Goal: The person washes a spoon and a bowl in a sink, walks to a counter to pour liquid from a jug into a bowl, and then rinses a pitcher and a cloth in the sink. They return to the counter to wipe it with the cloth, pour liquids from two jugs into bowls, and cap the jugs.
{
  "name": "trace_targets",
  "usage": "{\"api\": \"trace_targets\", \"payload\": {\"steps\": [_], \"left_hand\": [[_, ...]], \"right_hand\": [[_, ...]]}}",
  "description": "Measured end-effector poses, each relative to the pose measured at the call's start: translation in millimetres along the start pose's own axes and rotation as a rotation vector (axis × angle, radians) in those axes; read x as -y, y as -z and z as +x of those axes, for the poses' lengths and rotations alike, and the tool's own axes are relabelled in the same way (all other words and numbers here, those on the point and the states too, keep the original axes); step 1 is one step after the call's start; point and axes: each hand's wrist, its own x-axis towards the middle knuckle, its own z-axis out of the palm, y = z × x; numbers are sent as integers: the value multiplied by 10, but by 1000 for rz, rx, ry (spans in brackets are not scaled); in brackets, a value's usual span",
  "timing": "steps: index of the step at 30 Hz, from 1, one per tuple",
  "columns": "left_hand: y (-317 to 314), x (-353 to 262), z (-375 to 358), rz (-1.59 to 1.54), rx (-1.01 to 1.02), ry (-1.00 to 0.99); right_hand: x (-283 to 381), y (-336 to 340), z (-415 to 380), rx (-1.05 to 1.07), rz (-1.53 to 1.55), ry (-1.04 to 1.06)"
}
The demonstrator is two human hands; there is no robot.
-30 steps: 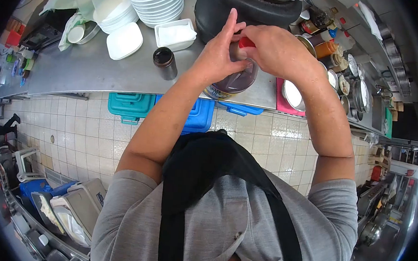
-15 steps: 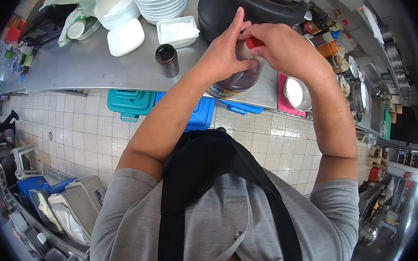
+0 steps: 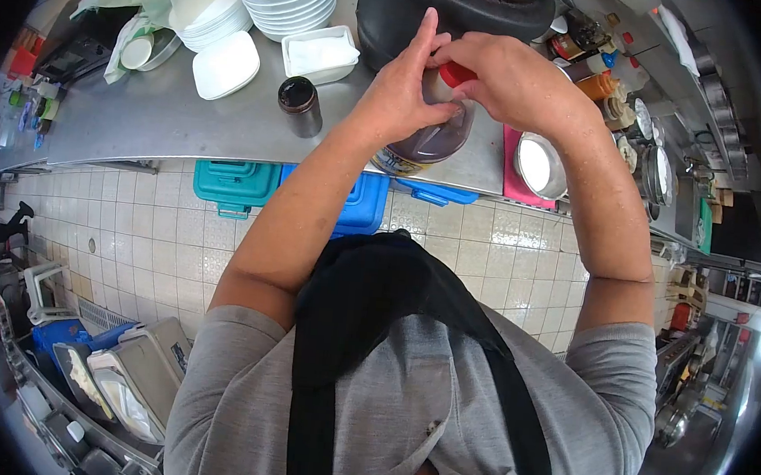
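A large clear jug (image 3: 434, 144) of dark brown liquid stands near the front edge of the steel counter, with a label low on its side. My right hand (image 3: 506, 80) is closed on its red cap (image 3: 455, 73), fingers bent over the top. Around the jug's neck and shoulder rests my left hand (image 3: 405, 94), thumb on the near side and fingers reaching up behind; part of the grip is hidden. Left of them stands a small open dark jar (image 3: 300, 107). Behind the jug is a big black rounded container (image 3: 396, 18).
White bowls (image 3: 282, 1) are stacked at the back left, beside a white rectangular dish (image 3: 320, 54) and a square plate (image 3: 226, 65). A metal bowl (image 3: 540, 167) sits on a pink mat at right. Lidded teal (image 3: 237, 188) and blue bins (image 3: 361, 205) stand below the counter edge.
The view has shifted slightly. Both hands remain at the jug's neck and red cap, with only a small movement in the right hand.
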Motion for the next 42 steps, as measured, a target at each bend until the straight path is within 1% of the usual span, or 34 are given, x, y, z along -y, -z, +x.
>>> {"api": "trace_targets", "payload": {"steps": [2,4,6,8,10,11,12,13,14,16,17,18,19,20,22,23,25,26,28,29,31,32,34,35,37,39,41,42], "left_hand": [[27,-41,3,37,12,35],[39,-70,6,19,19,47],[36,-62,2,0,22,60],[24,-16,10,49,12,-5],[11,8,8,50,15,-4],[9,14,7,52,13,-1],[12,14,6,53,12,0],[10,8,2,-9,15,22],[3,3,3,-73,20,43],[-15,27,5,-100,15,38],[-10,34,1,-125,9,38],[4,32,3,-124,6,39],[18,21,4,-42,6,8],[19,17,0,38,7,-23],[6,25,-3,4,5,-12],[1,27,-4,-28,4,-1],[-1,28,4,-20,7,5],[-2,31,2,-13,6,14],[6,70,6,-5,4,-23],[6,81,6,1,4,-61],[-5,58,-4,-7,5,-34],[-6,48,1,-10,-2,-5],[-17,87,15,-23,3,-20],[-19,99,16,-33,0,-31],[-12,115,16,-26,18,-51],[-22,150,10,42,-1,-63],[-15,69,3,3,12,-22],[-13,41,-4,-38,27,17]], "right_hand": [[-32,-22,1,-13,-10,-6],[-82,-46,-18,-59,-29,93],[-82,-19,-22,-62,-13,76],[-65,3,-26,-70,4,54],[-12,11,7,22,-19,-42],[41,27,34,22,-19,-41],[113,45,66,74,-78,-178],[163,47,90,128,-136,-316],[185,40,107,128,-136,-318],[199,43,142,239,-352,-480],[138,15,90,239,-353,-478],[27,-41,-13,5,-246,-213],[6,-54,-55,-224,-133,52],[-3,-55,-65,-222,-132,51],[37,26,-76,-3,-257,-143],[110,113,-49,-5,-256,-148],[257,281,37,315,-397,-494],[185,211,-10,315,-396,-495],[35,35,-121,-272,-91,32],[24,30,-142,-273,-91,24],[75,98,-146,40,-175,-218],[147,196,-106,37,-175,-227],[281,381,-33,244,-278,-484],[202,299,-68,244,-276,-490],[2,55,-126,-64,-52,-1],[-39,-71,-108,-68,-22,-7],[-16,-142,-85,-74,-33,-156],[3,-182,-80,-74,-28,-157]]}}
